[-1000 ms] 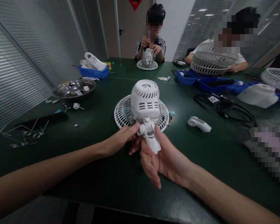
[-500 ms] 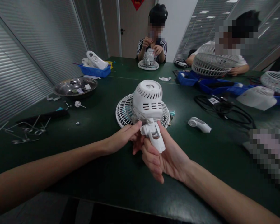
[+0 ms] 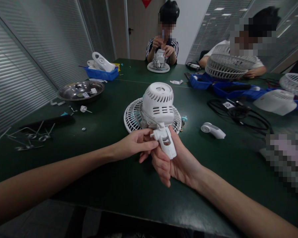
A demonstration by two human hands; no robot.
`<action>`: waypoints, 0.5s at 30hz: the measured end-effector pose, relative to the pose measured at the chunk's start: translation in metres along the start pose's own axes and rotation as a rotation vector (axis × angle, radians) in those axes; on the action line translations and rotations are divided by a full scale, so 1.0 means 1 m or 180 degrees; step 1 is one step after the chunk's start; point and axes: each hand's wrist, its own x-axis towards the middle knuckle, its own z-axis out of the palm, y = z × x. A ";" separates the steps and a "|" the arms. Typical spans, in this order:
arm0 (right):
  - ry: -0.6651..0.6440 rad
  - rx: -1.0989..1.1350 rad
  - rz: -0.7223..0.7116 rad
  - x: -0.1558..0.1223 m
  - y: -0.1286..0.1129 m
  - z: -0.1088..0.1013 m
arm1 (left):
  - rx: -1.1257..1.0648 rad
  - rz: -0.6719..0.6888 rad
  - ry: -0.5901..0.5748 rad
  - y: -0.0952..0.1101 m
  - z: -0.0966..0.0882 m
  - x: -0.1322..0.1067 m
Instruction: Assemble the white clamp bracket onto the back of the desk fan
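Observation:
A white fan's motor housing [image 3: 158,102] rests face down on its round grille [image 3: 132,116] before me. From its near side juts a white plastic neck bracket [image 3: 169,147], tilted toward me. My right hand [image 3: 170,158] is closed around this bracket, thumb along its right side and fingers beneath. My left hand [image 3: 136,143] pinches the bracket's left side near the joint, thumb on top; its other fingers are partly hidden underneath. A loose white curved arm piece [image 3: 213,130] lies to the right. Behind the grille's right edge sits a small turquoise part [image 3: 184,118].
To the left are a metal bowl [image 3: 62,94] with small parts, bent metal rods [image 3: 29,137] and a black bar [image 3: 48,122]. A blue bin [image 3: 103,74] stands behind. Coiled black cable [image 3: 240,114] and blue trays [image 3: 201,82] lie right. Two people sit across the green table [image 3: 109,195].
My left thumb has shifted down and right onto the bracket's side. The right hand keeps its hold, and the view has shifted slightly.

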 end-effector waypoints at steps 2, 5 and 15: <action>-0.0014 0.0006 -0.0011 0.001 0.000 0.000 | -0.0023 0.0035 0.0047 0.000 -0.001 0.000; -0.0025 -0.0033 -0.0005 0.001 0.001 0.000 | -0.0029 0.0018 0.0122 0.000 -0.001 0.001; 0.0117 -0.0169 -0.0058 0.001 0.001 0.002 | -0.0034 -0.0012 0.0131 0.002 -0.002 -0.001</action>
